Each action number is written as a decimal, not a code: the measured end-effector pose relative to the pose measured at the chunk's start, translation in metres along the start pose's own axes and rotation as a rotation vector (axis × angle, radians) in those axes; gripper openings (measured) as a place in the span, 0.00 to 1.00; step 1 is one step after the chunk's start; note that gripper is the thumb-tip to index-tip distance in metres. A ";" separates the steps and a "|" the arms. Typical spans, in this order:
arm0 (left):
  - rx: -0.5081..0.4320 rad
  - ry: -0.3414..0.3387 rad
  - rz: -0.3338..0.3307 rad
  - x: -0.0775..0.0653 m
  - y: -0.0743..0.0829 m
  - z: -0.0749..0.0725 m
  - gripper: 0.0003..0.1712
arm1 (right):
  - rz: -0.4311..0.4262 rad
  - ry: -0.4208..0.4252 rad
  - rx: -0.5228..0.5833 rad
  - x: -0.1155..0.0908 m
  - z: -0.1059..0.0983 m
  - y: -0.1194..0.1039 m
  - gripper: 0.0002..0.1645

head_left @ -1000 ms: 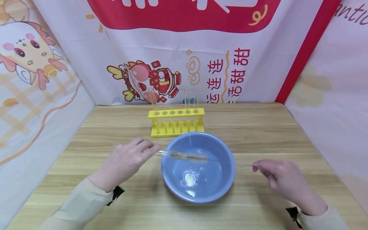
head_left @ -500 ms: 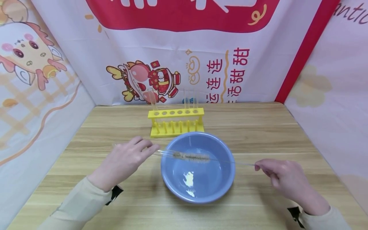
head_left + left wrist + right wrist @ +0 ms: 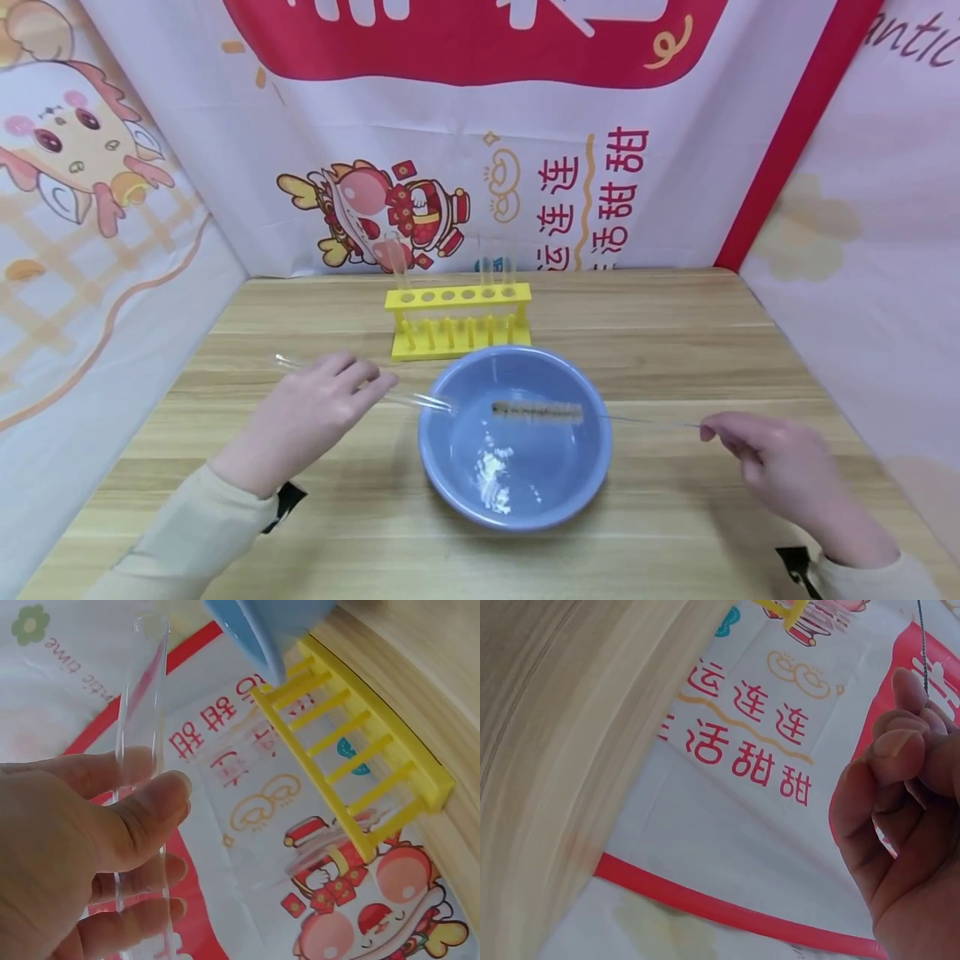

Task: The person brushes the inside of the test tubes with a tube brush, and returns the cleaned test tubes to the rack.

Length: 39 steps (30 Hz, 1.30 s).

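Observation:
My left hand grips a clear glass test tube between thumb and fingers. The tube lies nearly level, its mouth over the left rim of the blue basin. Pinched by its thin twisted wire in my right hand is a test tube brush. Its bristled head hangs over the basin, apart from the tube's mouth. In the right wrist view only the wire of the brush shows above the fingertips.
Behind the basin stands a yellow test tube rack with a few clear tubes upright in it. The wooden table ends at a printed cloth backdrop. Cloth walls rise on both sides.
The brush head has come out of the test tube as my right hand moved right. My left hand has shifted slightly left with the tube, opening a gap between them.

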<state>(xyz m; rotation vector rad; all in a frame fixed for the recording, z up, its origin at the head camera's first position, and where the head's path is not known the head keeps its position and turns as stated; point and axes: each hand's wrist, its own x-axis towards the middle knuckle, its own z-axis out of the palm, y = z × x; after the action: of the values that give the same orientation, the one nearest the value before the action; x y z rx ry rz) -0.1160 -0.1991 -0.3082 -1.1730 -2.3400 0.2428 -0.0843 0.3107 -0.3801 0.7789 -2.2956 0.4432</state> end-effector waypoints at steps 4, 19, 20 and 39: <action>0.063 0.012 0.083 0.009 0.009 -0.006 0.22 | 0.001 0.003 -0.013 0.000 -0.005 0.001 0.19; 0.198 0.010 0.190 0.020 0.023 -0.012 0.24 | 0.041 -0.002 0.000 -0.006 -0.021 -0.004 0.21; 0.194 0.009 0.191 0.020 0.023 -0.012 0.24 | 0.041 0.000 0.000 -0.006 -0.021 -0.004 0.21; -0.760 0.366 -0.312 0.037 -0.024 0.033 0.22 | 0.095 -0.016 0.006 -0.011 -0.027 -0.012 0.22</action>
<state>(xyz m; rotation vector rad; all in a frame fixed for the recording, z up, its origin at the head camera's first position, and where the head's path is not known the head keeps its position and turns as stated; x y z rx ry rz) -0.1684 -0.1824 -0.3144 -1.0091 -2.2731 -0.9613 -0.0570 0.3194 -0.3673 0.6801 -2.3542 0.4881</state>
